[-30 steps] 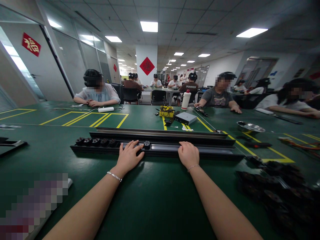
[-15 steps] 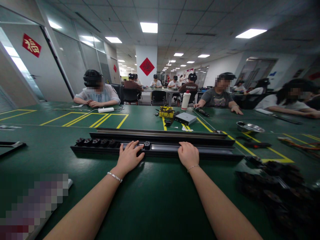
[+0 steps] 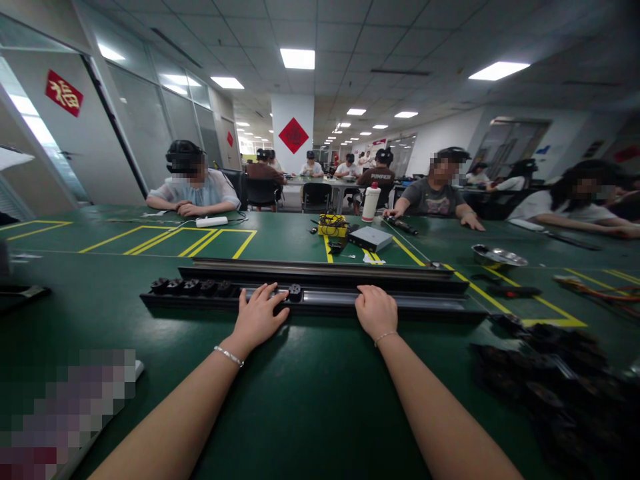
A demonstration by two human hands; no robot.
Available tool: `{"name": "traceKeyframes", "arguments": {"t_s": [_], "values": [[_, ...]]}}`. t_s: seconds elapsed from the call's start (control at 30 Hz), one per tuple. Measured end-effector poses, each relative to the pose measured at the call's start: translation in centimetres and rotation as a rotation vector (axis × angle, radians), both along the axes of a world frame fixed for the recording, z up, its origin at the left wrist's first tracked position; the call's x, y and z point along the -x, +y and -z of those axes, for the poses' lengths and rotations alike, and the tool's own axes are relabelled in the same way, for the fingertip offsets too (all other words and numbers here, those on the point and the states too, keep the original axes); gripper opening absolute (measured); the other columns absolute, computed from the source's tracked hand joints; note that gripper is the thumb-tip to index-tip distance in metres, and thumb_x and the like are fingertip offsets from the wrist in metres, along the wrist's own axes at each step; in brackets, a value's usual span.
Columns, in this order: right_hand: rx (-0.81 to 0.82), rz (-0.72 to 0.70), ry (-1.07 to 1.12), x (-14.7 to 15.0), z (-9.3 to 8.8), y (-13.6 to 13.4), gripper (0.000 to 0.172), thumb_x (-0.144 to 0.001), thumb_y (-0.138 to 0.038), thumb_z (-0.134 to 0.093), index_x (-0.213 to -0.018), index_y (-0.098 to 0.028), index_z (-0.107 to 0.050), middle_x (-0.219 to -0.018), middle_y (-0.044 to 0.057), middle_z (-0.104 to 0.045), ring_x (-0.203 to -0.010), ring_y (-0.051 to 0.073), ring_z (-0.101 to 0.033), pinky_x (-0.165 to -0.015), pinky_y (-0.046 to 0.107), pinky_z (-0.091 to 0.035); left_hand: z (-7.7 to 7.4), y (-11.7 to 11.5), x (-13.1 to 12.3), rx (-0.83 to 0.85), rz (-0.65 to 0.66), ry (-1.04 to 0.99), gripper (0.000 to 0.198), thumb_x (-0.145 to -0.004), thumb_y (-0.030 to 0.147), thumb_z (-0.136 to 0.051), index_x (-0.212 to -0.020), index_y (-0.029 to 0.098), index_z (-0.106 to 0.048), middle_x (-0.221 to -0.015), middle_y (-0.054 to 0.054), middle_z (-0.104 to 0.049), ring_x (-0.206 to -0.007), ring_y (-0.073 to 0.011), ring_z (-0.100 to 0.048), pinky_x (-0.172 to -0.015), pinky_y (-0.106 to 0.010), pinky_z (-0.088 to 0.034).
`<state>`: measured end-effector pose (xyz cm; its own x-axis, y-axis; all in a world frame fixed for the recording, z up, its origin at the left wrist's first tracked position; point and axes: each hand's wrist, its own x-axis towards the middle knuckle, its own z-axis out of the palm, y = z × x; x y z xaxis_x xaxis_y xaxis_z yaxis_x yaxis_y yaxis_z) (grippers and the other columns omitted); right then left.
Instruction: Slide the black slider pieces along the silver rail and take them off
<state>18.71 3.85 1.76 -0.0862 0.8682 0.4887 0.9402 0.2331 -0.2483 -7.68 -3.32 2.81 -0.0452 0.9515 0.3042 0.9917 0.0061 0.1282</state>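
A long black rail (image 3: 425, 303) lies across the green table (image 3: 310, 393) in front of me, with a second rail (image 3: 320, 272) just behind it. Several small black blocks (image 3: 190, 287) sit in a row in the near rail's left end, and one more black block (image 3: 295, 291) stands apart from them. My left hand (image 3: 257, 317) rests on the near rail with fingers spread, its fingertips beside that single block. Further right on the same rail lies my right hand (image 3: 376, 310), with its fingers curled onto the near edge.
A heap of black parts (image 3: 555, 380) lies at the right. A metal bowl (image 3: 499, 255), a grey box (image 3: 371, 238) and a yellow item (image 3: 333, 225) sit beyond the rails. Other people sit round the far side of the table. A flat bracket (image 3: 23, 292) lies far left.
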Motion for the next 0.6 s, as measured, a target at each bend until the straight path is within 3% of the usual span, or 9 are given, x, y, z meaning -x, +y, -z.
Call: {"name": "traceKeyframes", "arguments": {"t_s": [0.6], "values": [[-0.026, 0.011, -0.015, 0.03, 0.18, 0.13, 0.036, -0.084, -0.021, -0.038, -0.108, -0.019, -0.065, -0.113, 0.005, -0.064, -0.111, 0.019, -0.051, -0.092, 0.033, -0.034, 0.23, 0.15, -0.23, -0.013, 0.008, 0.001, 0.042, -0.082, 0.048, -0.044, -0.121, 0.037, -0.053, -0.140, -0.002, -0.044, -0.131, -0.0280, -0.034, -0.107, -0.062, -0.012]]}}
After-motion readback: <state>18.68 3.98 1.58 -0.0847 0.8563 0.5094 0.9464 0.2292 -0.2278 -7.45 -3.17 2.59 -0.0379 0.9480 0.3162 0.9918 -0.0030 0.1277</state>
